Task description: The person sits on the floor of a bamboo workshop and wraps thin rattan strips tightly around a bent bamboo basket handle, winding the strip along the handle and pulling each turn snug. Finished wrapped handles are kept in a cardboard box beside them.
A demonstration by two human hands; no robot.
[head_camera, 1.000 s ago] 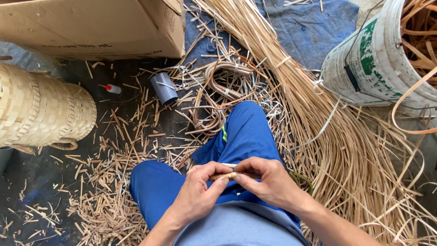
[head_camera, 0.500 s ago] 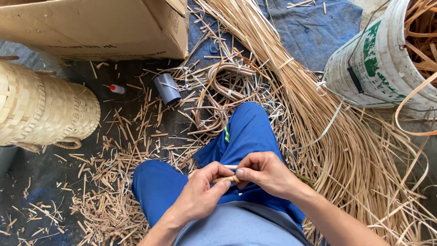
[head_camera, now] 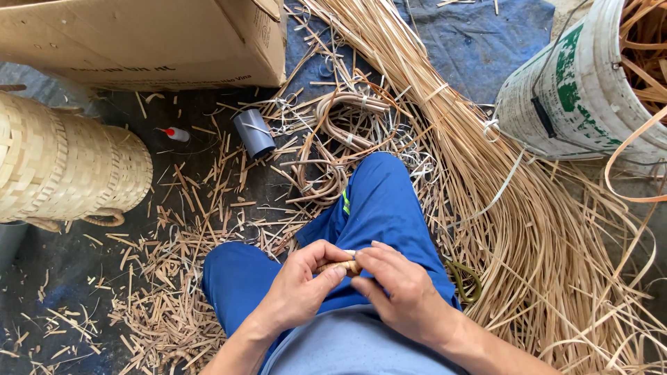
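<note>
Looking down from the head view, we see our left hand (head_camera: pixel 302 285) and right hand (head_camera: pixel 396 288) meeting over our lap, both pinching a short cane piece (head_camera: pixel 342 266) between fingertips, fingers closed narrow around it; it sits just above the blue trousers (head_camera: pixel 379 208); cane strips (head_camera: pixel 486 173) fan across the floor to the right, a white bucket (head_camera: pixel 570 97) beyond them; looped cane (head_camera: pixel 347 114) and a grey tube (head_camera: pixel 254 132) lie ahead of the knee; a woven basket (head_camera: pixel 62 167) stands at left, a cardboard box (head_camera: pixel 139 42) behind it; offcuts (head_camera: pixel 160 278) litter the floor around our legs.
</note>
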